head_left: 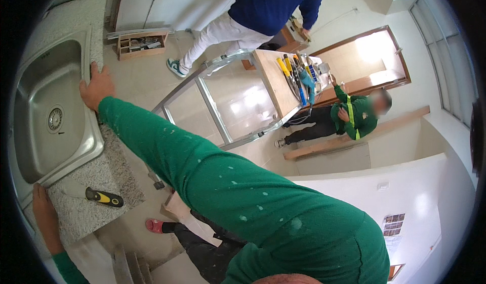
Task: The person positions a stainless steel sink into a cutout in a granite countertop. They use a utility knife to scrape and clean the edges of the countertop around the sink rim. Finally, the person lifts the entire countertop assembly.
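Note:
A stainless steel sink [48, 147] with a round drain strainer sits at the granite countertop [116, 172] on the left. My right hand [97, 86], at the end of a paint-flecked green sleeve, grips the sink's rim on the side facing the room. At the corner nearer the lower edge, my left hand [44, 214] holds the rim, its fingers partly hidden. A putty knife [104, 197] with a black and yellow handle lies on the granite beside the sink, between my left hand and the counter's edge.
An aluminium stepladder [212, 109] carries a wooden board [273, 76] with screwdrivers and other tools. A wooden toolbox [142, 45] stands on the tiled floor. One person in a blue top [276, 6] stands beyond the ladder, another in green [354, 114] to its right.

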The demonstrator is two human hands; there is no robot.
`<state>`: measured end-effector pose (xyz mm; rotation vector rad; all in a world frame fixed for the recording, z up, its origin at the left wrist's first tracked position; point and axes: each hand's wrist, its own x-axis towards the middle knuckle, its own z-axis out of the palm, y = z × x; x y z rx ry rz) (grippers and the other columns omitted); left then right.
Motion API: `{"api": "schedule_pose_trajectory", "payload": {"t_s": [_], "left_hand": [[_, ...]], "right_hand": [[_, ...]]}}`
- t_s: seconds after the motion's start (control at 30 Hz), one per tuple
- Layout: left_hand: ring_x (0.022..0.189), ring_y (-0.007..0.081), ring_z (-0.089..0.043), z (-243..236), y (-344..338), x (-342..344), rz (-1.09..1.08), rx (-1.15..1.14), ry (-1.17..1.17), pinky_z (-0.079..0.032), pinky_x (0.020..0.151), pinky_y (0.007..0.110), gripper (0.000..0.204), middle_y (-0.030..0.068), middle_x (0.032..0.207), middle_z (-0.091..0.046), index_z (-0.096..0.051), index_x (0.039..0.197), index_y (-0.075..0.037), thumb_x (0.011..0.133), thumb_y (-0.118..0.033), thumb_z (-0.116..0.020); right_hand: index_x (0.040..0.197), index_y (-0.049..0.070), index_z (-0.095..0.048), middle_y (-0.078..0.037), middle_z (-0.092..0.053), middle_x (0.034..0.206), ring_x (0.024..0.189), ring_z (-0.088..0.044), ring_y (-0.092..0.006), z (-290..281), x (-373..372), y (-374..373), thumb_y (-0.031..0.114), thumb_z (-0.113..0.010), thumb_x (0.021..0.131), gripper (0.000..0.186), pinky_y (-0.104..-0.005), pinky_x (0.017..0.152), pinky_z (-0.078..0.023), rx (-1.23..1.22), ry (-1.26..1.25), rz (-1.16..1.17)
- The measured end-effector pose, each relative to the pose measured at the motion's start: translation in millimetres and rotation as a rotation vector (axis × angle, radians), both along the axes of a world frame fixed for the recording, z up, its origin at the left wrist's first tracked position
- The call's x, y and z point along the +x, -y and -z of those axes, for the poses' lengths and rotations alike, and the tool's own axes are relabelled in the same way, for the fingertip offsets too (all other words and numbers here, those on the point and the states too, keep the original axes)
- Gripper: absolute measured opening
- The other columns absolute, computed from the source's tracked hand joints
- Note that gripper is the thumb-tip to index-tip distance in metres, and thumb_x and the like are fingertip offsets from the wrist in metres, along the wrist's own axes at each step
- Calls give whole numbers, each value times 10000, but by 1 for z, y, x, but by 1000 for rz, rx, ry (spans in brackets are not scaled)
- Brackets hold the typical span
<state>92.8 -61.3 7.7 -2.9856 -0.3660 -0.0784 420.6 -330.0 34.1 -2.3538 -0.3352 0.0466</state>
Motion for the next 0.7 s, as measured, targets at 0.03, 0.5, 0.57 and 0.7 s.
{"api": "schedule_pose_trajectory", "payload": {"t_s": [0.03,0.5,0.57,0.7], "left_hand": [[1292,429,-620,-2,2,0,-14,2,0,-534,1085,464,327,280,1468,-579,-595,1343,91,1040,-20,-545],[1186,446,-645,-7,59,10,-229,-14,78,-551,1017,473,336,294,1356,-634,-621,1280,115,961,49,-536],[1121,440,-658,3,48,8,-174,54,198,-560,968,479,314,290,1299,-648,-621,1248,113,948,52,-555],[1006,418,-672,12,36,-2,-159,123,317,-561,900,461,253,250,1207,-660,-622,1217,75,972,28,-576]], "right_hand": [[1586,-21,-350,-357,-437,1434,1186,-592,-520,4,-1,-4,336,-632,962,772,-552,1026,-507,-12,-6,7],[1597,-8,-321,-389,-375,1471,1241,-555,-552,1,5,-2,324,-623,980,763,-568,1067,-496,20,1,-55],[1587,-10,-332,-390,-376,1468,1232,-559,-553,-2,5,-3,320,-626,980,751,-577,1055,-499,23,3,-55],[1566,-21,-346,-385,-381,1459,1220,-559,-564,-3,-3,-13,320,-631,975,740,-581,1048,-498,67,16,-55]]}}
